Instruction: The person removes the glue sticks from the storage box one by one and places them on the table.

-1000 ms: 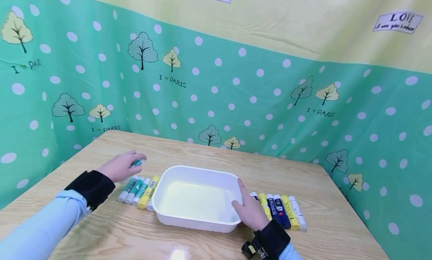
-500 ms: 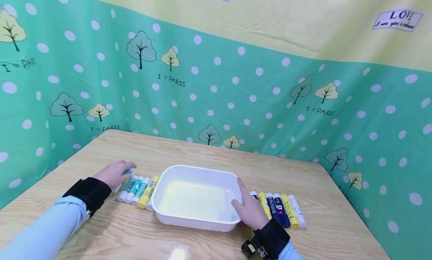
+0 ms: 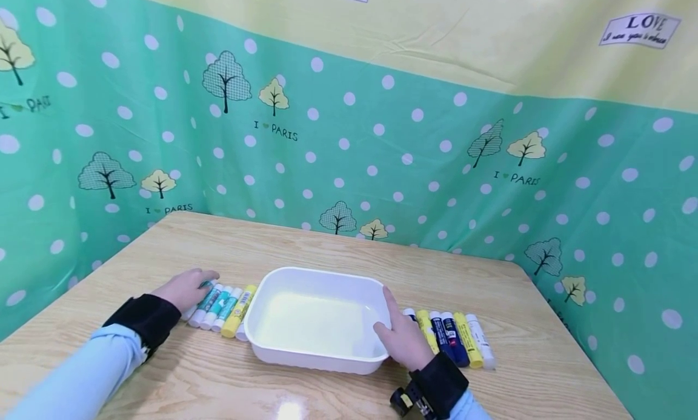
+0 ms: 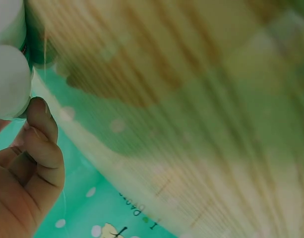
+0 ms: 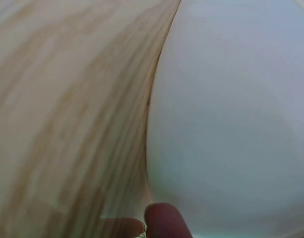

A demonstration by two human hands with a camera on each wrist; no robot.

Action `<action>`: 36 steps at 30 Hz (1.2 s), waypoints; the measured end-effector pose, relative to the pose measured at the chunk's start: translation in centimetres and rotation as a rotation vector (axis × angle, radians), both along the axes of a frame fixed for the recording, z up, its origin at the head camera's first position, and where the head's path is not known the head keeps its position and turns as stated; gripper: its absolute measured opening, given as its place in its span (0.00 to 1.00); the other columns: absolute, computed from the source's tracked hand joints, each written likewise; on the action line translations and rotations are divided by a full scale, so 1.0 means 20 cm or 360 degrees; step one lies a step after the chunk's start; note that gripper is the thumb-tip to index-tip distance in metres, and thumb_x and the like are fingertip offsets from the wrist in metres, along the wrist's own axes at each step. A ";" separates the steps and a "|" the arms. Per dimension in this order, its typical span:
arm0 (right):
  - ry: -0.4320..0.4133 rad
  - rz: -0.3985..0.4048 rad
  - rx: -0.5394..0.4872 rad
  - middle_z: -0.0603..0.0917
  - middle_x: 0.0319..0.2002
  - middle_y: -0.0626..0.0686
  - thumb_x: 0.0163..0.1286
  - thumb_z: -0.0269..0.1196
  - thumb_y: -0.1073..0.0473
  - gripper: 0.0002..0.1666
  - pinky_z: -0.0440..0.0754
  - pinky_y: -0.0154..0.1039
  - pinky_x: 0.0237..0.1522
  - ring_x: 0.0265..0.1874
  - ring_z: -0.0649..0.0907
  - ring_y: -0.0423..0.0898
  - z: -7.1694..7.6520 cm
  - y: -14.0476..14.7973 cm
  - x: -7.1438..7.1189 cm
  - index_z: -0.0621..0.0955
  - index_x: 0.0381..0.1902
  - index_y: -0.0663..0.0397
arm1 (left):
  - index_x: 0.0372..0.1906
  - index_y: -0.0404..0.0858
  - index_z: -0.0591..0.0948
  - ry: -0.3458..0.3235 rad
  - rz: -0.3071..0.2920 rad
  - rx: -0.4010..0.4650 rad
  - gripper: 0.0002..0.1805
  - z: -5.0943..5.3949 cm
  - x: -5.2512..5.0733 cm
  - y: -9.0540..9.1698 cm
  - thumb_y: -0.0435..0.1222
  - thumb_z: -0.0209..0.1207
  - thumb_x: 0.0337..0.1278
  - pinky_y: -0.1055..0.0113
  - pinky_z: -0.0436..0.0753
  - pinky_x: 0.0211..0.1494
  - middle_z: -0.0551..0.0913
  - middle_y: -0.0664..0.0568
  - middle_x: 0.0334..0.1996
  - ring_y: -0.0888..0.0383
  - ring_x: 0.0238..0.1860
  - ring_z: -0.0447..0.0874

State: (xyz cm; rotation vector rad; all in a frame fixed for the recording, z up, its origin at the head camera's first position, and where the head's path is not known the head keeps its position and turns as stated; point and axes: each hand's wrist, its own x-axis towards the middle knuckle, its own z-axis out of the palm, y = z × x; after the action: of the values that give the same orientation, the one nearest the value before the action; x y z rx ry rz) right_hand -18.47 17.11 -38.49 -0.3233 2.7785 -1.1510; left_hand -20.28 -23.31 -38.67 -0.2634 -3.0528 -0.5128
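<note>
My left hand (image 3: 185, 290) is at the left end of a row of glue sticks (image 3: 220, 308), pinching a teal glue stick (image 3: 206, 284) mostly hidden by the fingers. In the left wrist view, curled fingertips (image 4: 40, 119) meet the white round end of a glue stick (image 4: 10, 82). A white plastic basin (image 3: 322, 362) with nothing inside stands in the middle of the table. My right hand (image 3: 406, 338) grips its right rim, thumb over the inner side and index finger along the edge. In the right wrist view the basin's wall (image 5: 226, 119) fills the right side.
Right of the basin lies a second row of glue sticks (image 3: 452, 341), navy, yellow and white, partly behind the right hand. A yellow glue stick (image 3: 239, 311) lies close to the basin's left side. The wooden table (image 3: 262, 238) ends at a green patterned curtain (image 3: 376, 147).
My left hand has come down and to the left with the teal glue stick, to the left end of the row. The right hand and basin have stayed put.
</note>
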 end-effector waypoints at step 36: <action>-0.0022 -0.0010 0.0027 0.67 0.56 0.66 0.59 0.48 0.56 0.41 0.71 0.37 0.17 0.19 0.76 0.45 0.02 0.00 0.01 0.43 0.67 0.48 | 0.48 0.29 0.72 -0.0190 0.0042 -0.0075 0.21 0.02 0.04 0.00 0.28 0.46 0.43 0.51 0.71 0.42 0.73 0.36 0.37 0.46 0.36 0.73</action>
State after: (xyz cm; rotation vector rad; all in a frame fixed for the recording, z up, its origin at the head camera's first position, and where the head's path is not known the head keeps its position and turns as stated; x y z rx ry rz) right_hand -18.31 17.20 -38.05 -0.3044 2.7778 -1.1262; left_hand -19.56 -23.23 -38.23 -0.2007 -3.1827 -0.4722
